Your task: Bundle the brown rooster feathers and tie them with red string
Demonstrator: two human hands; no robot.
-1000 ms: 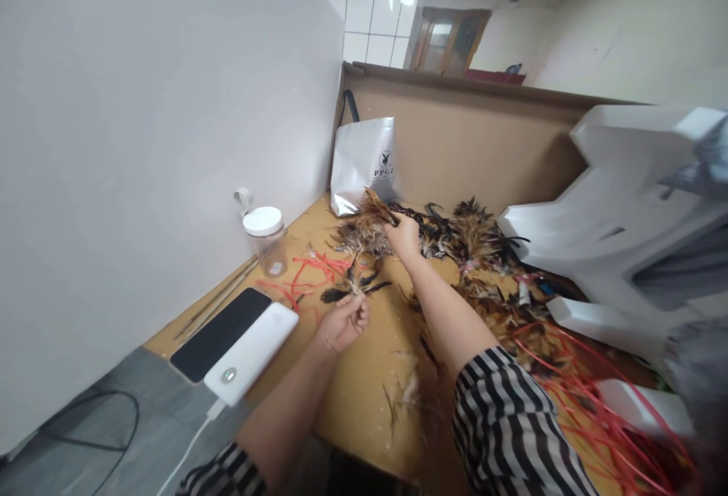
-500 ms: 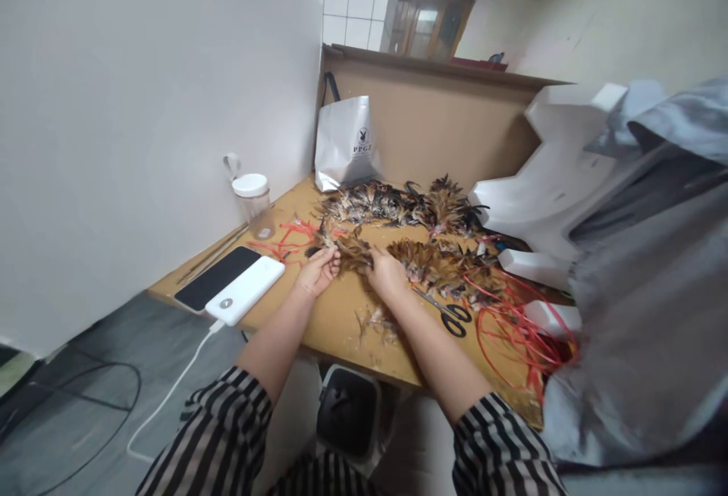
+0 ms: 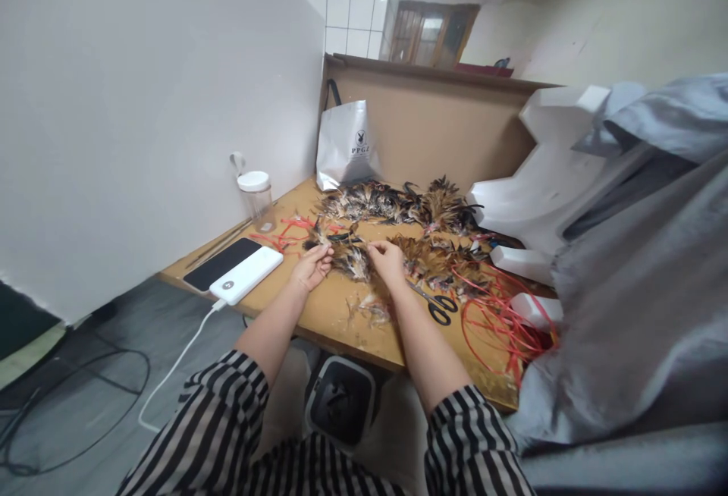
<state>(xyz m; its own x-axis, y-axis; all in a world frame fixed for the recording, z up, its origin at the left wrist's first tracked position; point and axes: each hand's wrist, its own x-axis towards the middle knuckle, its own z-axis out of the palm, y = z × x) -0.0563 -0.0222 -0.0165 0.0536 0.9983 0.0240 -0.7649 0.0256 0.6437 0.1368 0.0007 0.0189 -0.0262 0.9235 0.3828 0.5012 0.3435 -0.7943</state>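
My left hand is closed in a pinch on a small bunch of brown and dark feathers that fans out above the fingertips. My right hand has thumb and forefinger pressed together; what they pinch, if anything, is too small to make out. Between the hands, a loose clump of brown and grey feathers lies on the wooden table. Just right of my right hand spreads a row of golden-brown feathers, with black-handled scissors in front of it.
Behind lies a long feather pile beside a silver bag. Red plastic strips tangle at right near white foam and grey cloth. At left are a lidded jar, a phone, and a power bank. Below stands a bin.
My right hand has come off the brown feather clump, which now shows between the hands. My left hand keeps its pinch on the small bunch. The view has shifted slightly.
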